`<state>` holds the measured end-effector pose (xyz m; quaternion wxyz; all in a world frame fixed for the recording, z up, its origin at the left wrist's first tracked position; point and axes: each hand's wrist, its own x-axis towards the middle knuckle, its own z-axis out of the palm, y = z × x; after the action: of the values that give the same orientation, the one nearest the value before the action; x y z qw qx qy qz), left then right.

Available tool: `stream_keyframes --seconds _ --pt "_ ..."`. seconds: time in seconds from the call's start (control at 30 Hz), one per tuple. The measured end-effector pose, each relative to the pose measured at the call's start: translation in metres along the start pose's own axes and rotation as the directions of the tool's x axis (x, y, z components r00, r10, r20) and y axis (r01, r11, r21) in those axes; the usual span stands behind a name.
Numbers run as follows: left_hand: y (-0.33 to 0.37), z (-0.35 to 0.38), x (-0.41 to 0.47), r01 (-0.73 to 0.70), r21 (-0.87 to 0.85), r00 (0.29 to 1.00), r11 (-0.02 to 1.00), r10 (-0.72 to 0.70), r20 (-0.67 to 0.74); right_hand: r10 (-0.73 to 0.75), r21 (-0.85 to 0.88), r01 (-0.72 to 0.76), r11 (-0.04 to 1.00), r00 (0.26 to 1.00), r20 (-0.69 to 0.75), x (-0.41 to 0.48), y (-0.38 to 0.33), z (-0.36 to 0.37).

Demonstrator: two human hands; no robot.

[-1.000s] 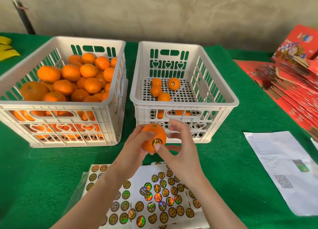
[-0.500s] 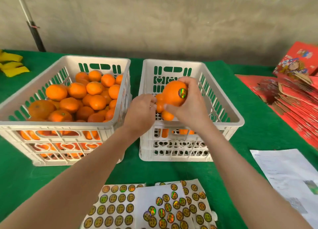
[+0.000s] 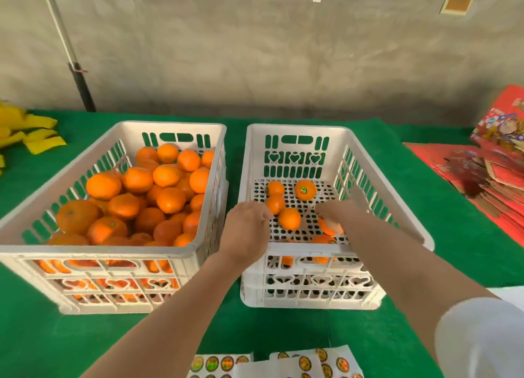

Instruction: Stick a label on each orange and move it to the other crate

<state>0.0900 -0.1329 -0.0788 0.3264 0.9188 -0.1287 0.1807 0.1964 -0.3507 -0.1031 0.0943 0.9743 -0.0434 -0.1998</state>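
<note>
The left white crate (image 3: 99, 250) is piled with unlabelled oranges (image 3: 167, 176). The right white crate (image 3: 295, 128) holds several oranges on its perforated floor, one (image 3: 305, 189) showing a shiny round label. My right hand (image 3: 337, 211) reaches down inside the right crate with its fingers around an orange (image 3: 330, 227) close to the floor, near the front right. My left hand (image 3: 246, 227) hovers over the right crate's near-left corner, fingers curled, holding nothing. Sheets of round holographic labels (image 3: 312, 362) lie at the table's near edge.
Green cloth (image 3: 442, 207) covers the table. Stacked red cartons (image 3: 496, 179) lie at the right edge and yellow items (image 3: 28, 133) at the far left. A pole (image 3: 76, 74) leans on the grey wall behind the crates.
My right hand has carried the labelled orange from above the right crate's rim down to its floor. My left hand let go of it and drifted toward the crate's near-left corner.
</note>
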Motion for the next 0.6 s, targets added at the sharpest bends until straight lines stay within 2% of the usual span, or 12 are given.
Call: stream_keyframes --seconds 0.07,0.13,0.17,0.2,0.27,0.33,0.37,0.43,0.47,0.6 --pt "0.000 0.000 0.000 0.021 -0.017 1.000 1.000 -0.020 0.015 0.019 0.077 -0.021 0.997 0.999 0.031 -0.001 0.002 -0.002" --pt "0.001 -0.002 -0.001 0.024 -0.038 0.999 0.999 -0.022 0.043 -0.023 0.104 0.041 0.994 0.987 -0.161 -0.010 -0.004 -0.017" --pt "0.002 -0.003 -0.001 0.008 -0.046 0.999 0.999 -0.006 0.048 -0.039 0.228 0.113 0.967 0.952 -0.305 -0.019 -0.009 -0.027" --pt "0.002 -0.004 -0.001 -0.007 -0.049 0.999 0.999 0.010 0.052 -0.050 0.323 0.226 0.919 0.879 -0.474 -0.028 -0.015 -0.035" --pt "0.003 -0.007 -0.002 -0.012 -0.071 0.998 0.997 0.016 0.057 0.006 0.441 0.477 0.760 0.674 -0.739 -0.057 -0.034 -0.043" --pt "0.002 -0.012 -0.002 0.032 -0.141 0.995 0.990 -0.018 0.101 0.000 0.400 0.657 0.639 0.520 -0.854 -0.095 -0.055 -0.042" --pt "-0.001 -0.018 -0.001 0.078 -0.213 0.990 0.974 -0.051 0.131 -0.034 0.364 0.709 0.605 0.479 -0.877 -0.112 -0.067 -0.038" --pt "-0.011 -0.036 0.001 0.165 -0.372 0.981 0.914 -0.112 0.160 -0.123 0.305 0.757 0.578 0.450 -0.885 -0.141 -0.091 -0.026" --pt "-0.019 -0.048 0.002 0.185 -0.419 0.980 0.889 -0.138 0.141 -0.167 0.295 0.762 0.577 0.463 -0.870 -0.150 -0.100 -0.019" --pt "-0.074 -0.108 0.007 0.171 -0.395 0.976 0.903 -0.211 -0.060 -0.290 0.215 0.701 0.680 0.526 -0.800 -0.157 -0.121 0.004"
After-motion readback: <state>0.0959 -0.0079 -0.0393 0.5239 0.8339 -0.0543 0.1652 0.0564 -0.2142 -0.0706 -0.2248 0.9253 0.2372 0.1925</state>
